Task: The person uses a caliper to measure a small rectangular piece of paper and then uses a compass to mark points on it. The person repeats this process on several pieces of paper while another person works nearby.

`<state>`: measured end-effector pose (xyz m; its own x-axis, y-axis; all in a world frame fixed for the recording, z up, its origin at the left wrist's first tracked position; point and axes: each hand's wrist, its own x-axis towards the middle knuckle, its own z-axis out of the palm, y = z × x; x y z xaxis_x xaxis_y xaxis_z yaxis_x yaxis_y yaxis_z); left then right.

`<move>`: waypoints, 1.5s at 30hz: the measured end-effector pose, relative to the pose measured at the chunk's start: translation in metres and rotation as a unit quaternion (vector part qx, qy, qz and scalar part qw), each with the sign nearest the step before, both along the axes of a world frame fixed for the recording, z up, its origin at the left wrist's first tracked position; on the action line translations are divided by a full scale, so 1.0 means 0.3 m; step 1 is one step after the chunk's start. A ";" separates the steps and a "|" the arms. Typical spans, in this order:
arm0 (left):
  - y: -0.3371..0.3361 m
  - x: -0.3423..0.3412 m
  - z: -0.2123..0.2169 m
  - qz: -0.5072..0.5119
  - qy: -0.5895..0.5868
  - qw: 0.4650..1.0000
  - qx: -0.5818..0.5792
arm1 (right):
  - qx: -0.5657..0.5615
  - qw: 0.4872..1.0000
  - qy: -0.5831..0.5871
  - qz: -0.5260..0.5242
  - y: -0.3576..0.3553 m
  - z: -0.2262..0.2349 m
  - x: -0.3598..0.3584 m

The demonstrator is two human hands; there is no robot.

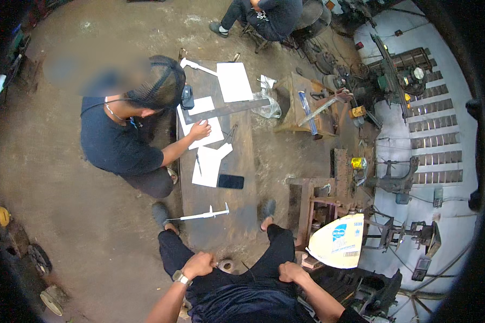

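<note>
The caliper [202, 215] lies flat on the dark metal plate [242, 161] on the floor, its long axis running left to right, jaws pointing away from the person, just beyond their feet. It is pale and slim; its markings are too small to read. The left hand [198, 264] rests loosely curled on the left knee, the right hand [290, 271] likewise on the right knee, both holding nothing. A co-worker's hand [200, 130] presses white paper sheets [207, 164] near a black phone [231, 181]
</note>
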<state>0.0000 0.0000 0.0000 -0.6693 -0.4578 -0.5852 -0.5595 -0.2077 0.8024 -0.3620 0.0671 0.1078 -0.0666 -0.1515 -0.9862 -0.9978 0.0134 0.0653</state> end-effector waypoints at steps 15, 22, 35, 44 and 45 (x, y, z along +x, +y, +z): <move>-0.304 -0.445 -0.963 0.169 -0.077 0.981 -0.059 | -0.451 0.839 -0.277 -0.123 -1.233 -1.313 -0.122; -0.439 -0.446 -1.100 0.120 -0.100 0.980 -0.122 | -0.518 0.791 -0.306 -0.111 -1.403 -1.590 -0.075; -0.515 -0.521 -1.136 0.159 -0.033 0.973 -0.166 | -0.301 0.831 -0.421 -0.204 -1.243 -1.593 -0.155; -0.501 -0.557 -1.102 0.451 0.198 0.862 0.116 | -0.060 0.740 -0.524 -0.417 -1.049 -1.437 -0.092; -0.503 -0.562 -1.094 0.471 0.245 0.836 0.141 | -0.063 0.740 -0.529 -0.411 -1.023 -1.420 -0.092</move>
